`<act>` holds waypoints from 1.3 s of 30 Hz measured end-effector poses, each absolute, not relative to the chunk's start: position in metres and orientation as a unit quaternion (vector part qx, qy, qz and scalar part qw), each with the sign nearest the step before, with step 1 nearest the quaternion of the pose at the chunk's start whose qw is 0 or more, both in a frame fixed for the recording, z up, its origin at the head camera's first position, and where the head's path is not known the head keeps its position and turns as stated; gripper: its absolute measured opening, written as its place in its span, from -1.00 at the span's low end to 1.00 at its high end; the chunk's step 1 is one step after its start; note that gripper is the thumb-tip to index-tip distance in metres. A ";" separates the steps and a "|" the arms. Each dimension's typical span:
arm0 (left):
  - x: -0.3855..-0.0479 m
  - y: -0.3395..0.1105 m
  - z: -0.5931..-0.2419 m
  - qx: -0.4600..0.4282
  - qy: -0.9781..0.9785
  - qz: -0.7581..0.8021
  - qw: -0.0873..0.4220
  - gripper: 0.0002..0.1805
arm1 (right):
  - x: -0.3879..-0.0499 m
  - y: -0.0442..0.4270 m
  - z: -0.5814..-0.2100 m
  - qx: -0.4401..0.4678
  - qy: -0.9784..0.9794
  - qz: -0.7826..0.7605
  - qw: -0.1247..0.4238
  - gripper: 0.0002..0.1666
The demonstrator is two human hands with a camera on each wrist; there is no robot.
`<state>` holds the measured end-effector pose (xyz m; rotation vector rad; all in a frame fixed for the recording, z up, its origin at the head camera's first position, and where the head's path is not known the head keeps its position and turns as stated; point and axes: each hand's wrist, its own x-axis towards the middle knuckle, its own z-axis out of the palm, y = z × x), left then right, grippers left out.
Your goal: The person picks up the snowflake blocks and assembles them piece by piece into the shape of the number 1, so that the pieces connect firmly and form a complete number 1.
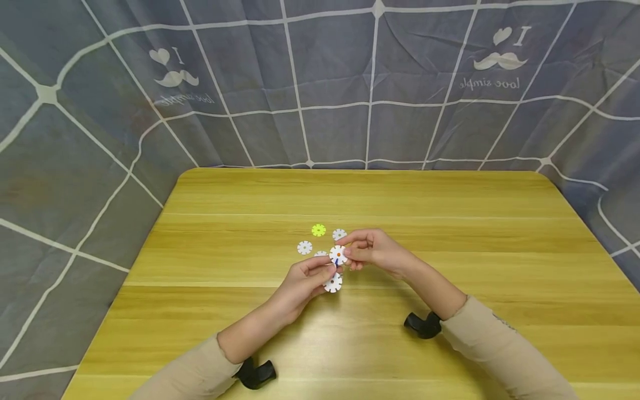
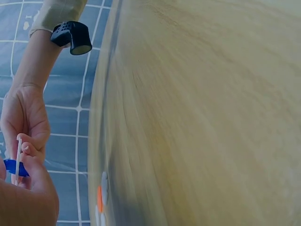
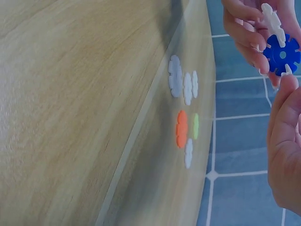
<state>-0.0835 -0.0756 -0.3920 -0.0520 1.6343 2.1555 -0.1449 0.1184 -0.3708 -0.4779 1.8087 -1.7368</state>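
Observation:
In the head view my left hand (image 1: 300, 289) and right hand (image 1: 377, 253) meet over a small cluster of notched discs. A blue disc (image 3: 282, 55), seen nearly face-on in the right wrist view, has a white disc (image 3: 273, 26) joined crosswise at its upper edge. My right hand (image 3: 244, 35) pinches around that white disc. At the blue disc's lower edge, my left hand (image 3: 288, 141) holds a small white part between thumb and finger. In the left wrist view the blue disc (image 2: 16, 167) shows beside my left hand (image 2: 30, 202), with my right hand (image 2: 27, 117) beyond.
A green disc (image 1: 318, 230), white discs (image 1: 304, 247) and an orange disc (image 3: 181, 129) lie on the wooden table (image 1: 225, 266), beneath and beyond the hands. Another white disc (image 1: 333, 284) shows just below the fingers. A grey gridded curtain (image 1: 335, 66) hangs behind the table.

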 end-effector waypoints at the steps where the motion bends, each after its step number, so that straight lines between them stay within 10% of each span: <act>1: -0.084 -0.076 -0.392 -0.019 0.588 0.778 0.220 -0.56 | -0.145 0.119 -0.371 -0.179 0.679 -0.650 0.292 -0.62; 39: -0.096 -0.086 -0.397 -0.108 0.607 0.764 0.190 -0.94 | -0.149 0.115 -0.396 -0.145 0.699 -0.627 0.311 -0.60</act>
